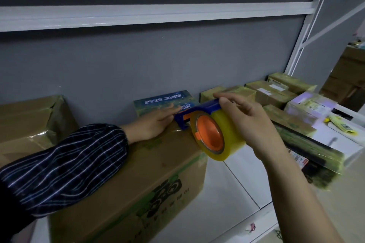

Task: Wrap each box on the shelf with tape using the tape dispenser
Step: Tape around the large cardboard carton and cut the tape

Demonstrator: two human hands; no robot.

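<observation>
– On the white metal shelf (227, 193), which box is being worked on?

– The large brown cardboard box with green print (138, 173), standing near the middle. The blue plastic tape dispenser (205, 112) is over its top right corner, with its front end touching the top of the box near the far edge.

– Who has hold of the dispenser?

– The right hand (248, 122). Its fingers are curled around the blue handle, the thumb on top. The roll of yellowish clear tape on an orange core (227, 130) hangs out past the right edge of the box.

– And the other hand?

– The left hand (152, 124) lies flat on the box top just left of the dispenser's front end, fingers straight and holding nothing. Its forearm, in a dark plaid sleeve (69, 160), rests across the top of the box.

– What else is on the shelf?

– A blue printed carton with white lettering (164, 100) stands against the grey back wall behind the big box. A second large brown carton (29, 120) is to the left. A row of small tape-wrapped parcels (272, 92) runs along the wall to the right.
</observation>
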